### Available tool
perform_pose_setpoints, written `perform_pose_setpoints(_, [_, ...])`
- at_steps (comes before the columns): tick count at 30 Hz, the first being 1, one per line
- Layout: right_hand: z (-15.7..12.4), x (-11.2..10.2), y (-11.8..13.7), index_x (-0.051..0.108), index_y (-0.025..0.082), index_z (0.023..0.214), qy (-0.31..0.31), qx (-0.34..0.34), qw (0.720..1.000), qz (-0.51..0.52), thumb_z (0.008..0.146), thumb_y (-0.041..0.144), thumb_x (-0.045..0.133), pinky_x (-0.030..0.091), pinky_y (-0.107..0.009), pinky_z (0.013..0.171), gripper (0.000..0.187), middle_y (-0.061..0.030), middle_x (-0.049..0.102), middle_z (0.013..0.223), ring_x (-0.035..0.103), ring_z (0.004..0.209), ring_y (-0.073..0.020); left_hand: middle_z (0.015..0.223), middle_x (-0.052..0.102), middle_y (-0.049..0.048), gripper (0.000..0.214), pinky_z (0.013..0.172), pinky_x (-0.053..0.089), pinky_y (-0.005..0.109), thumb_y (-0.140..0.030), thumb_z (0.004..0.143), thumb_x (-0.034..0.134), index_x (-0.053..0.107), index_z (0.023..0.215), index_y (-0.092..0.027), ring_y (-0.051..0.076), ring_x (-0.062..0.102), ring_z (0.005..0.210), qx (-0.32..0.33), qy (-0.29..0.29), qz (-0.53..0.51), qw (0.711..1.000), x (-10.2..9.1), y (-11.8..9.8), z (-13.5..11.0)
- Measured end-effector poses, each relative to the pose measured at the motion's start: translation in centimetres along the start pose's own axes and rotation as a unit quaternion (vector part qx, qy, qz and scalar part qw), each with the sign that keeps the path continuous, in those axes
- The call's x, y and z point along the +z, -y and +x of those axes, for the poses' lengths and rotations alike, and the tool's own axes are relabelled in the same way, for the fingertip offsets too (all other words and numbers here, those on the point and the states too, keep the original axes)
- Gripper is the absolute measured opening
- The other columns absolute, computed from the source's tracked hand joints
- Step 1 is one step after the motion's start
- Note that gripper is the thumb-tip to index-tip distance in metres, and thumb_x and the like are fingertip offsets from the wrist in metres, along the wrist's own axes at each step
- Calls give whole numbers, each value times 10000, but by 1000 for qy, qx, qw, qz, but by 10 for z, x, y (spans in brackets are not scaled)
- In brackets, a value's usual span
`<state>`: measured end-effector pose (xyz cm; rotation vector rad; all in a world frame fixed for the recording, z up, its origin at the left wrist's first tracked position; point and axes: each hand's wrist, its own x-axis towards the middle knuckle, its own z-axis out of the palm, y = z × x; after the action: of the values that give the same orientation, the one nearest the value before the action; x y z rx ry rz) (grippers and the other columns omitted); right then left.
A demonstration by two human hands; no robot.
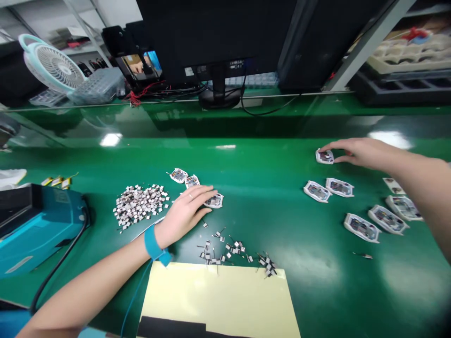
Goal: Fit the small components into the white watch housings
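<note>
My left hand (186,211) lies flat on the green table with its fingers stretched out, the fingertips resting on a small white-framed circuit board (214,201). A blue wrist strap (154,245) circles that wrist. Two more boards (179,175) (192,180) lie just beyond it. My right hand (355,151) reaches far right and pinches another board (324,157) between thumb and fingers. Below it lie several similar boards (317,191) (361,227).
A heap of tiny silver parts (140,203) sits left of my left hand, and loose ones (232,251) scatter near a pale yellow sheet (218,300). A teal machine (35,225) stands at the left. A fan (52,65) and monitor (218,42) stand behind.
</note>
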<state>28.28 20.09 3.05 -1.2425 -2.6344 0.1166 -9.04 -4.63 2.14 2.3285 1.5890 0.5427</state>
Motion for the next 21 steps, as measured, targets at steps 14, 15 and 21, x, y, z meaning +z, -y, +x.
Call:
perform_pose_setpoints(14, [9, -9, 8, 693, 212, 737, 2, -66, 991, -119, 423, 634, 675, 228, -162, 288, 526, -31, 639, 732, 469, 369, -75, 876, 633, 40, 175, 687, 517, 277, -126, 843, 450, 619, 825, -166, 164, 618, 750, -50, 84, 85, 992, 2, -18, -24])
perform_pose_setpoints(15, [-5, -11, 27, 675, 219, 765, -15, -71, 990, -122, 464, 661, 653, 246, -172, 288, 535, -38, 638, 788, 489, 393, -87, 861, 633, 31, 157, 681, 514, 268, -111, 825, 466, 612, 814, -167, 157, 616, 741, -52, 82, 79, 992, 0, -17, -23])
perform_pose_setpoints(21, [-81, 8, 167, 578, 171, 778, 71, -110, 989, -74, 673, 343, 654, 439, -251, 471, 215, -14, 597, 704, 588, 564, -159, 745, 613, 18, 147, 588, 482, 228, -120, 794, 501, 573, 922, -134, 125, 587, 633, -43, 46, 12, 998, -4, -27, -6])
